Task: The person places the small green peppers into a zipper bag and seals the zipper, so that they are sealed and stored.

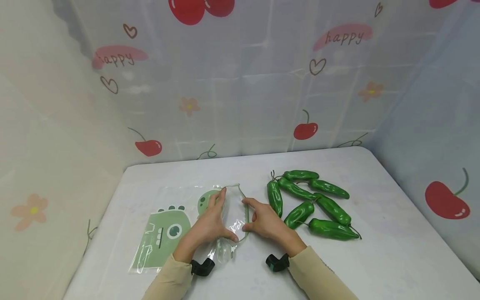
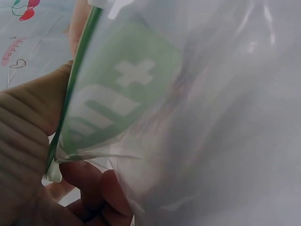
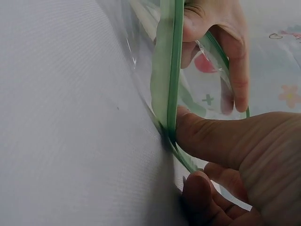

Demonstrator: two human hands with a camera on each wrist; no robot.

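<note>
A clear zip bag (image 1: 159, 246) printed with a green cartoon face lies flat, its green-edged mouth spread apart at the right. My left hand (image 1: 206, 227) stands over the mouth with thumb and fingers wide apart, touching its near and far edges. At the right edge my right hand (image 1: 268, 221) holds the rim, thumb against the green zip strip (image 3: 176, 66) and other fingers curled beside it. In the left wrist view, clear film covers much of the hand's work. Several green chili peppers (image 1: 330, 229) lie just right of my right hand.
The white table (image 1: 397, 250) bears the bag and peppers. A patterned curtain (image 1: 243, 91) with cherries and hearts rises behind the table, with more sheeting at both sides. Black wrist cameras (image 1: 277, 263) sit near both sleeves.
</note>
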